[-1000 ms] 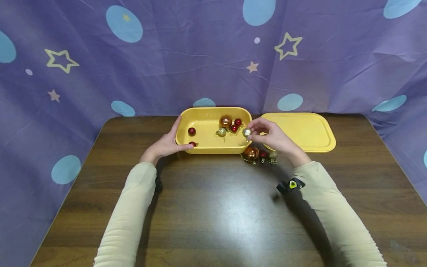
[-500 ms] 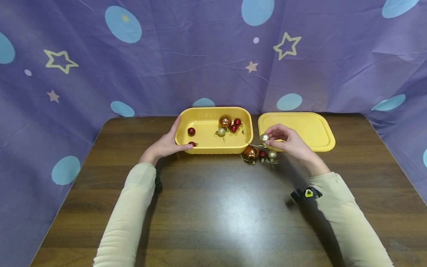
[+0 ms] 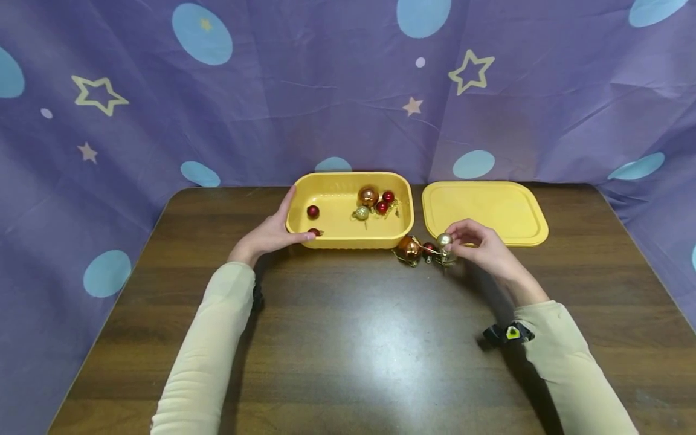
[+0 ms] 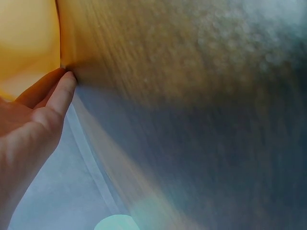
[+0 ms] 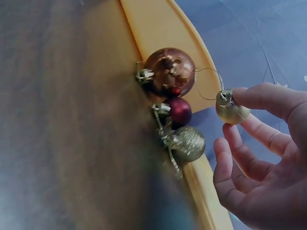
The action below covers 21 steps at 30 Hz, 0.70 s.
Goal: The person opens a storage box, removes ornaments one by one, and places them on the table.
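purple curtain [image 3: 261, 133] backs your wooden desk [image 3: 326, 350]. head view: six baubles [image 3: 368, 194] are in the yellow box [image 3: 353, 244], three more baubles [image 3: 406, 249] lie outside by its right front corner, and the lid [image 3: 486, 208] is off to the right. left wrist: your left hand [image 4: 36, 122] grips the box's end. right wrist: your right hand [image 5: 273, 184] pinches a gold bauble [image 5: 233, 112], also out of the box; its cord loops near the copper bauble [image 5: 168, 64], might snag.
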Motion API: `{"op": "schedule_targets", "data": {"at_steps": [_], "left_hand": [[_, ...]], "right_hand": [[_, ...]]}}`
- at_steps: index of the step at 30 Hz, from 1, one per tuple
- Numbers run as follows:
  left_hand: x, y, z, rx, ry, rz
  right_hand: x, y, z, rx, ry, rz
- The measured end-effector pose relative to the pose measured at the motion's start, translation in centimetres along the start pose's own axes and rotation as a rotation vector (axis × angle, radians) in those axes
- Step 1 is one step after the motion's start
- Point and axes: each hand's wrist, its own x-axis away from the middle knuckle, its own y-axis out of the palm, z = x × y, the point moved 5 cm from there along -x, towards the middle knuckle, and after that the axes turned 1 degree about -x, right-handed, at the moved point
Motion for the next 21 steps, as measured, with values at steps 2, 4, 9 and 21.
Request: {"op": "schedule_targets", "data": {"at_steps": [2, 4, 9, 21], "left_hand": [[0.0, -0.1, 0.1, 0.0, 0.001, -0.001], [0.2, -0.1, 0.5, 0.008, 0.001, -0.005], [1.2, -0.2, 2.6, 0.027, -0.003, -0.02], [2.1, -0.1, 4.3, 0.009, -0.036, -0.028]], "right_hand": [[0.3, -0.1, 0.3, 0.006, 0.01, 0.011], [0.5, -0.3, 0.7, 0.011, 0.019, 0.024], [1.1, -0.9, 1.4, 0.046, 0.017, 0.056], [1.8, -1.9, 2.8, 0.157, 0.065, 0.082]]}}
